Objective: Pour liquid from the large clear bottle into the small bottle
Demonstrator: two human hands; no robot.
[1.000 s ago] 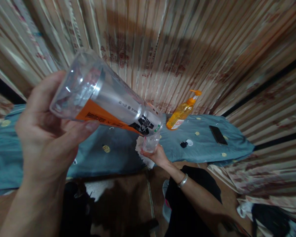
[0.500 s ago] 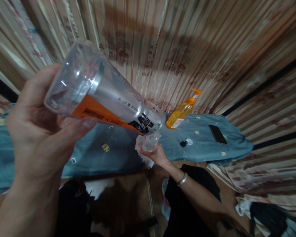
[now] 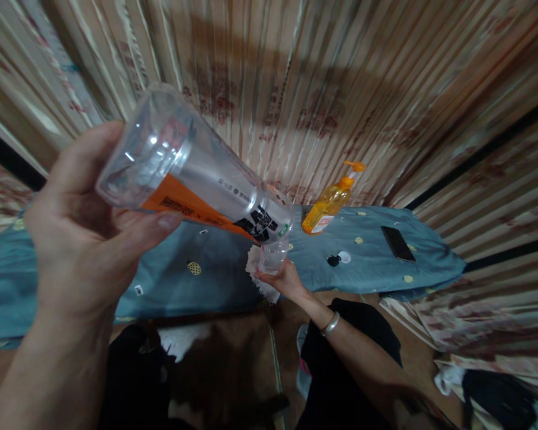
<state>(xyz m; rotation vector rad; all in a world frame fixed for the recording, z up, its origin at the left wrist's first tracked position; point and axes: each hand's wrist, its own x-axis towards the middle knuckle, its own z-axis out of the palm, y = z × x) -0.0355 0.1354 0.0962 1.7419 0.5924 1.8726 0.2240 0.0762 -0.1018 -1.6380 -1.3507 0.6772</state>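
Note:
My left hand [image 3: 85,221] is closed around the base end of a clear plastic bottle [image 3: 215,179] with a silver and orange label. The bottle is tilted, its base up towards me and its narrow end down and away. At that low end my right hand [image 3: 287,279] grips a small clear cup-like plastic piece [image 3: 273,257]; whether it is separate from the bottle I cannot tell. A white, ragged-edged tissue or cloth [image 3: 256,272] shows beside the right fingers, partly hidden. No liquid can be made out in the bottle.
On the blue patterned cover [image 3: 233,292] stand an orange pump bottle [image 3: 326,206], a dark phone [image 3: 398,243] and a small black and white item [image 3: 338,258]. Pleated curtains [image 3: 332,89] hang behind. A dark bundle [image 3: 497,400] lies at lower right.
My left hand and the base end of the bottle have shifted slightly right and down in view. The right hand stays at the low end, its grip unchanged.

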